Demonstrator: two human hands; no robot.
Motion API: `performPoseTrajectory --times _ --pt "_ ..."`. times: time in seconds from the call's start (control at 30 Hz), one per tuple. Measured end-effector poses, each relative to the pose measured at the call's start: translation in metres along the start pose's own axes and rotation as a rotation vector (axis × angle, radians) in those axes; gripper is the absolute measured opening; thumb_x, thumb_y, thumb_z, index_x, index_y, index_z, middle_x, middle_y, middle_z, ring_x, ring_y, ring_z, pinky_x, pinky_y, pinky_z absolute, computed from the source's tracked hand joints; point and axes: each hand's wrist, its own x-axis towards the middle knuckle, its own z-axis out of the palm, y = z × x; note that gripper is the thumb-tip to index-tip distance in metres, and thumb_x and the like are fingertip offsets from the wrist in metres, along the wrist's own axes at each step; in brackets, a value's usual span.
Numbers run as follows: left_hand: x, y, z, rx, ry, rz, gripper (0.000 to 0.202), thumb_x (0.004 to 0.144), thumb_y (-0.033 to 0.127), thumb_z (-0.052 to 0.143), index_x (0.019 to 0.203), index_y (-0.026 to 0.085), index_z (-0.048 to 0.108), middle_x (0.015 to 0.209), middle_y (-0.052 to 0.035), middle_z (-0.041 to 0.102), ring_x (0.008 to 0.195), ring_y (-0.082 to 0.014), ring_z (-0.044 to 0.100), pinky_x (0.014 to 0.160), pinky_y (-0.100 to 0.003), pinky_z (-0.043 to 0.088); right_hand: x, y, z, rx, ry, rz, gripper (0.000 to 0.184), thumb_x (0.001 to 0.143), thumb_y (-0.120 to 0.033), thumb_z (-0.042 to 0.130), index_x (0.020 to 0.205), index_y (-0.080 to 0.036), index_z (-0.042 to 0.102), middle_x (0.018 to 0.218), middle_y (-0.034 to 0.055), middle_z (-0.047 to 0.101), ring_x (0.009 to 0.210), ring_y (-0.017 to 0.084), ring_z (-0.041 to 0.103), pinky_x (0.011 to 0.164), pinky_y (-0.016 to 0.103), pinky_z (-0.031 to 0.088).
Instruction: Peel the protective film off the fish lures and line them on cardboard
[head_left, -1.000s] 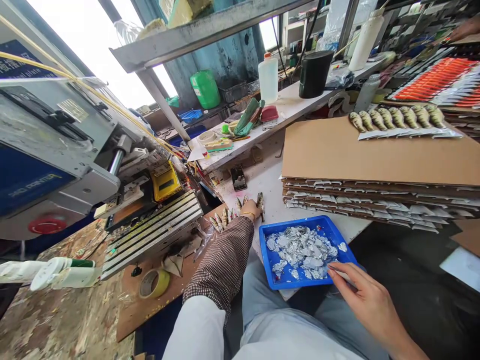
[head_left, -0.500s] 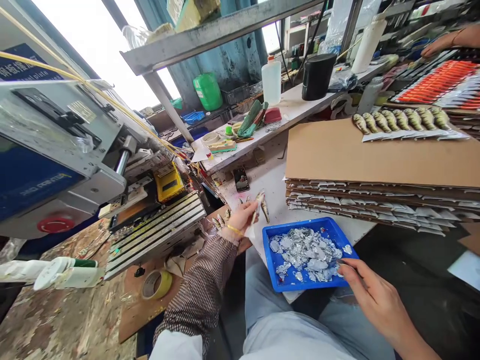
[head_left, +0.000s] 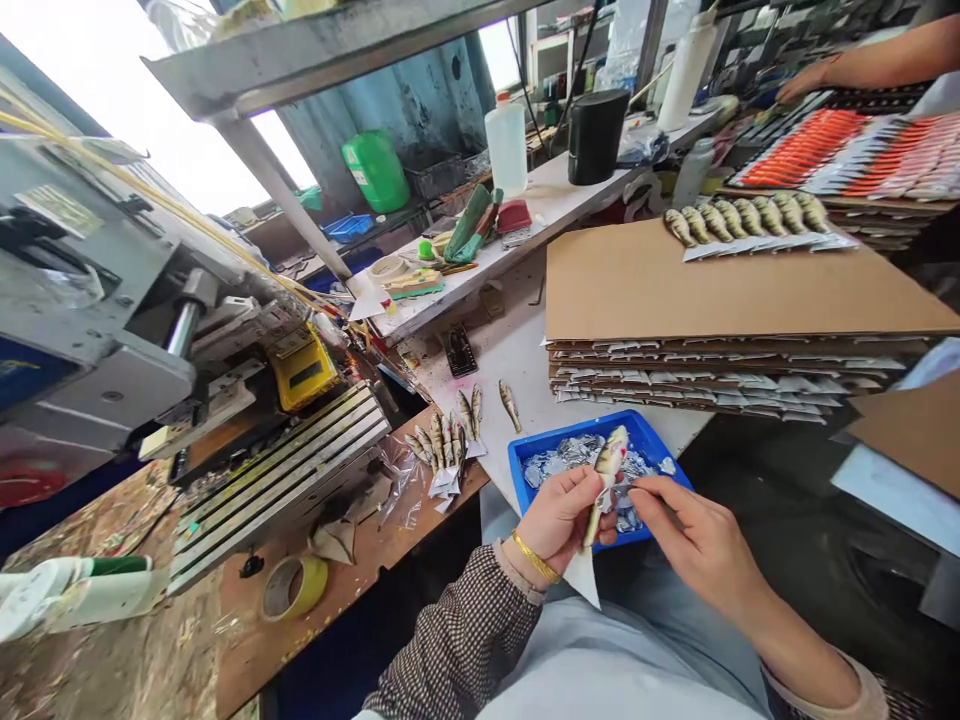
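My left hand (head_left: 559,518) is closed around a small striped fish-shaped lure (head_left: 606,470) with a white strip of backing hanging below it. It holds the lure upright over the blue tray (head_left: 525,457) of silver foil scraps. My right hand (head_left: 694,540) is beside the lure, its fingertips pinched at the lure's lower side. Several more fish lures (head_left: 448,437) lie in a cluster on the table edge to the left, and one single lure (head_left: 510,404) lies apart.
A stack of cardboard sheets (head_left: 720,300) carries a row of fish lures (head_left: 742,218) at the back right. A stamping machine (head_left: 112,320) fills the left. A tape roll (head_left: 294,586) lies on the wooden bench. Another person's arm (head_left: 862,68) reaches over orange lures (head_left: 802,148).
My left hand picked a lure from the cluster on the table and brought it back over the blue tray. My right hand rose from the tray's edge to meet it.
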Motion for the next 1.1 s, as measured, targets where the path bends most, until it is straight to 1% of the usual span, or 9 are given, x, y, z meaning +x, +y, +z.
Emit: performPoseTrajectory --times 0.1,0.27,0.43,0.53,0.63,0.8,1.0,1.1 --pt "-0.003 -0.002 0.002 0.0 0.016 -0.013 0.046 0.07 0.045 0.089 0.095 0.012 0.068 0.066 0.0029 0.05 0.053 -0.0058 0.044 0.048 -0.02 0.035 -0.001 -0.003 0.001 0.004 0.003 0.015 0.032 0.102 -0.048 0.049 0.09 -0.024 0.068 0.083 0.001 0.075 0.066 0.017 0.068 0.064 0.025 0.053" --pt "-0.004 -0.007 -0.002 -0.016 0.006 -0.042 0.047 0.071 0.044 0.088 0.099 0.011 0.069 0.066 0.0031 0.049 0.053 -0.006 0.044 0.048 -0.019 0.035 -0.001 -0.008 -0.002 0.035 -0.014 0.011 0.032 0.101 -0.047 0.05 0.085 -0.024 0.067 0.076 -0.0011 0.072 0.062 0.015 0.064 0.062 0.024 0.05" --pt "-0.006 -0.007 -0.001 -0.024 0.016 -0.085 0.048 0.069 0.043 0.09 0.098 0.011 0.068 0.065 0.003 0.049 0.052 -0.0058 0.044 0.047 -0.018 0.033 -0.003 -0.004 -0.007 0.116 -0.143 0.046 0.037 0.102 -0.046 0.05 0.081 -0.022 0.068 0.07 -0.0028 0.065 0.06 0.013 0.057 0.059 0.022 0.046" --pt "-0.009 -0.006 0.001 -0.021 0.008 -0.108 0.044 0.069 0.041 0.09 0.091 0.012 0.065 0.064 0.0027 0.051 0.051 -0.0056 0.045 0.046 -0.018 0.032 -0.004 0.001 -0.011 0.18 -0.242 0.107 0.04 0.103 -0.048 0.049 0.079 -0.021 0.066 0.066 -0.0032 0.059 0.058 0.013 0.051 0.056 0.023 0.043" --pt "-0.01 -0.006 0.001 -0.004 -0.009 -0.134 0.041 0.07 0.04 0.089 0.085 0.014 0.062 0.063 0.0023 0.052 0.049 -0.0055 0.045 0.046 -0.018 0.032 -0.003 0.002 -0.016 0.258 -0.331 0.15 0.043 0.103 -0.051 0.049 0.076 -0.02 0.063 0.064 -0.0031 0.054 0.059 0.013 0.049 0.056 0.024 0.041" --pt "-0.011 -0.006 -0.002 0.028 -0.03 -0.179 0.039 0.073 0.039 0.087 0.08 0.015 0.058 0.063 0.002 0.052 0.049 -0.0059 0.046 0.046 -0.018 0.031 0.0 0.003 -0.022 0.342 -0.434 0.178 0.046 0.101 -0.054 0.048 0.075 -0.02 0.064 0.063 -0.0026 0.052 0.06 0.013 0.046 0.057 0.025 0.039" --pt "-0.013 -0.007 -0.006 0.068 -0.025 -0.207 0.04 0.073 0.04 0.087 0.083 0.014 0.058 0.067 -0.0003 0.057 0.051 -0.0067 0.047 0.047 -0.019 0.031 -0.001 0.01 -0.022 0.402 -0.529 0.252 0.052 0.099 -0.062 0.048 0.072 -0.019 0.057 0.063 -0.0013 0.051 0.058 0.012 0.045 0.054 0.025 0.037" --pt "-0.014 -0.006 -0.004 0.075 -0.029 -0.21 0.04 0.072 0.04 0.087 0.083 0.014 0.058 0.068 -0.0003 0.058 0.051 -0.0064 0.047 0.047 -0.019 0.031 -0.001 0.011 -0.021 0.44 -0.551 0.281 0.055 0.097 -0.067 0.049 0.071 -0.019 0.056 0.063 -0.001 0.051 0.057 0.012 0.045 0.052 0.025 0.037"
